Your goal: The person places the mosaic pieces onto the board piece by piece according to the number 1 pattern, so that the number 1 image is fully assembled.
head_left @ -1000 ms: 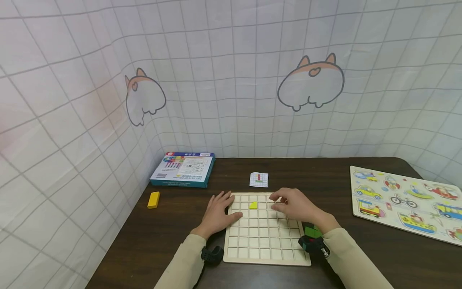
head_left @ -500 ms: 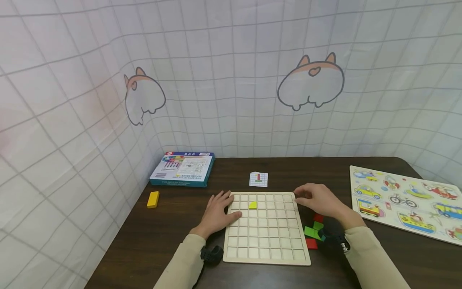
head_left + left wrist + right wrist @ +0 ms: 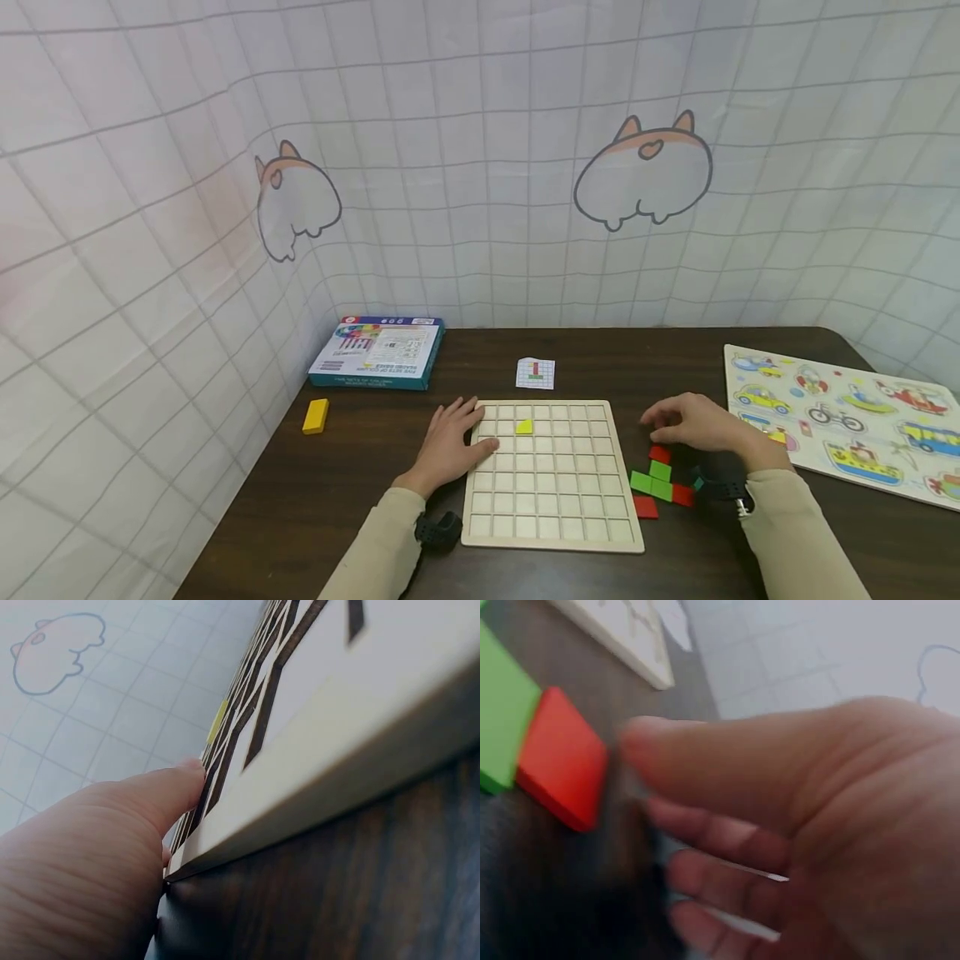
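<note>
A pale wooden grid board (image 3: 551,504) lies in the middle of the table. One yellow tile (image 3: 523,427) with a slanted corner sits in a cell near its far side. My left hand (image 3: 448,446) rests on the board's left edge, fingers spread; the thumb (image 3: 169,791) lies over the rim in the left wrist view. To the right of the board my right hand (image 3: 697,423) hovers by the loose tiles, its fingers loosely bent and holding nothing. Nearest to it is a red tile (image 3: 660,454). Several green tiles (image 3: 651,485) and more red tiles (image 3: 646,507) lie nearby.
Behind the board lies a small paper card (image 3: 536,374) with a grid and a red-and-green shape. A boxed set (image 3: 377,353) and a yellow block (image 3: 316,416) are at the left. A picture puzzle board (image 3: 840,421) takes up the right side.
My right hand has moved right, off the board and out to the loose tiles, which are now uncovered. The left hand has stayed on the board's left edge.
</note>
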The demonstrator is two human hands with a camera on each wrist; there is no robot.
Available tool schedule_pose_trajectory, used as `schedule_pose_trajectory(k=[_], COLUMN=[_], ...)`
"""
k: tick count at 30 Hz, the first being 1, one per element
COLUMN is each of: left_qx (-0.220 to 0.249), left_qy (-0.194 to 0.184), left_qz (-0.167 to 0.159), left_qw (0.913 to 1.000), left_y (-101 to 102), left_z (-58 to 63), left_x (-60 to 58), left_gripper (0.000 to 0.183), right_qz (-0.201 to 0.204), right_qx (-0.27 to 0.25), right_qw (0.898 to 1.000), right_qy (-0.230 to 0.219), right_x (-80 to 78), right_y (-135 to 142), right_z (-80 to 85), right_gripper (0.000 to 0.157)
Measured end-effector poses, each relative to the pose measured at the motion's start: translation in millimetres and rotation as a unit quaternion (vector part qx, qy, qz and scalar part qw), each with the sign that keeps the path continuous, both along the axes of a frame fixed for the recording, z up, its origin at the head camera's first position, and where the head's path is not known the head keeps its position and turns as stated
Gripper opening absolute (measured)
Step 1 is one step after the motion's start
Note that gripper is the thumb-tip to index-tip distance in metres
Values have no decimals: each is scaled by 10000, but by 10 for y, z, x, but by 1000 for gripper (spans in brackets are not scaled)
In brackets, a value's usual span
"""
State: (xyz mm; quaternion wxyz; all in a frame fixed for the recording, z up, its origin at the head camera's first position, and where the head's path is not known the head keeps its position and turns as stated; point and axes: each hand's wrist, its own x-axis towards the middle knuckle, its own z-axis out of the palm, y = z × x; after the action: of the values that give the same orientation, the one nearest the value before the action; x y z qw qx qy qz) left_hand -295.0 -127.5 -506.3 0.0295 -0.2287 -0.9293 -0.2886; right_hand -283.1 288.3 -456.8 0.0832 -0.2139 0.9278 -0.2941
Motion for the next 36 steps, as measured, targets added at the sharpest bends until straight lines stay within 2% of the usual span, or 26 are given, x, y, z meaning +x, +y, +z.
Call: schedule_pose_trajectory(k=[4, 9, 14, 29, 36], left_qx=[-30, -16, 2, -16, -16], left_qy=[-4, -15, 33, 22, 7], left_qz=[33, 77, 101, 54, 74], left_qw=[10000, 10000, 9999, 10000, 10000], left_y=[1, -9, -11, 0, 9], left_z=[-5, -10, -2, -19, -16], left_x=[3, 3, 5, -5, -3], left_gripper=[68, 67, 66, 66, 67], right_qz=[364, 570, 654, 115, -210], right_qx=[-223, -387, -388, -398, -228], right_qw=[9975, 9920, 9926, 9953, 9985], right_qy=[-568, -1054, -944, -870, -450], right_x=[20, 28, 40, 39, 13], right_y=[104, 130, 94, 59, 18], right_z=[21, 52, 79, 5, -27], right_gripper=[31, 34, 32, 20, 21])
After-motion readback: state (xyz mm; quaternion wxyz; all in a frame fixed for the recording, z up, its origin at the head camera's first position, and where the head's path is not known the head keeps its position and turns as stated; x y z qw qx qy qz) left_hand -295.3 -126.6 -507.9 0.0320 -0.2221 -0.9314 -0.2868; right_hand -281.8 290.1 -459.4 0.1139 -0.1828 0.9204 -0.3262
